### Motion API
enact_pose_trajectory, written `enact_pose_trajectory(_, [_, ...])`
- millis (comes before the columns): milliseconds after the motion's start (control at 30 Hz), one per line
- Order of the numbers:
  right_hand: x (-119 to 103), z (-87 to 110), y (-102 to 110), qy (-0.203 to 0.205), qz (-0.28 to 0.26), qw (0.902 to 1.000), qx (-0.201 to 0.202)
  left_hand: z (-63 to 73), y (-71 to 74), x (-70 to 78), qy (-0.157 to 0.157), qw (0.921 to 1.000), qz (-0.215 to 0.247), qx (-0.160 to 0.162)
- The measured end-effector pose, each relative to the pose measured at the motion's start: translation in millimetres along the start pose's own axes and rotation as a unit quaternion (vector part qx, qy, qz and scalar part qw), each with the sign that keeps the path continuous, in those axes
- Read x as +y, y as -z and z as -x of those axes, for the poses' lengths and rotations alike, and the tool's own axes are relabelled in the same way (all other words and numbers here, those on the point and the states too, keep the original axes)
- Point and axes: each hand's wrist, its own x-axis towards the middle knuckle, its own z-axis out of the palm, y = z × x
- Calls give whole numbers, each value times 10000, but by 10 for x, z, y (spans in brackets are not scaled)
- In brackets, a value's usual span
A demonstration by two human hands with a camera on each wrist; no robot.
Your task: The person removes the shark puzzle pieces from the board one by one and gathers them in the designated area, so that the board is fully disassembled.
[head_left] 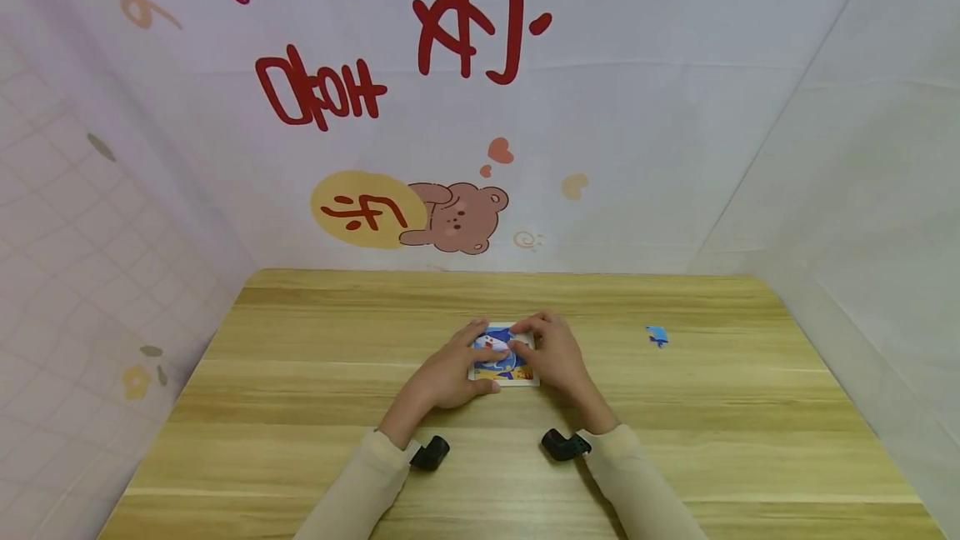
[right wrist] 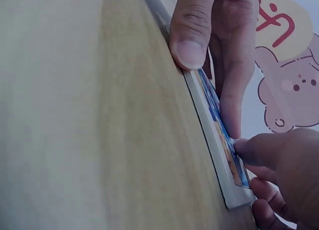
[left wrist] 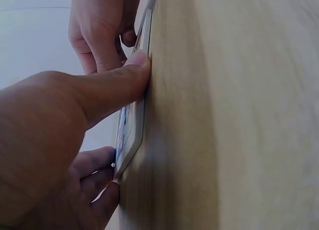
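A small framed jigsaw puzzle (head_left: 504,375) with a blue and yellow picture lies flat on the wooden table between both hands. My left hand (head_left: 448,372) grips it from the left, the thumb along the near edge, one finger across the picture and others at the far left corner. From the right, my right hand (head_left: 553,353) presses its thumb on the picture, with the index finger at the far edge. The right wrist view shows the right thumb (right wrist: 254,149) on the puzzle's face and the other fingers curled at its border. Both hands cover part of the picture.
A loose blue puzzle piece (head_left: 657,335) lies on the wooden table (head_left: 720,423) to the right of my right hand. Black wrist devices (head_left: 431,453) sit at both sleeves. A printed white cloth (head_left: 637,107) hangs behind the table and along its sides.
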Motion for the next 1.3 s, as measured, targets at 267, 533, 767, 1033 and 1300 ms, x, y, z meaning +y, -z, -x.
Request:
enact_pose_trajectory(267, [-54, 21, -9, -64, 5, 9999, 146, -4, -12, -1, -30, 10000, -35, 58])
enact_pose_trajectory(533, [-43, 19, -47, 58, -100, 9993, 367, 7, -4, 9, -52, 9999, -3, 99])
enact_pose_trajectory(767, [-49, 15, -51, 51, -625, 9967, 517, 2, -15, 2, -70, 9999, -16, 106])
enact_pose_trajectory(1033, [-31, 3, -29, 144, -959, 9950, 236, -7, -18, -7, -46, 9999, -23, 119])
enact_pose_trajectory(1300, [7, 6, 59, 142, -955, 9953, -115, 2, -11, 12, -21, 10000, 11, 84])
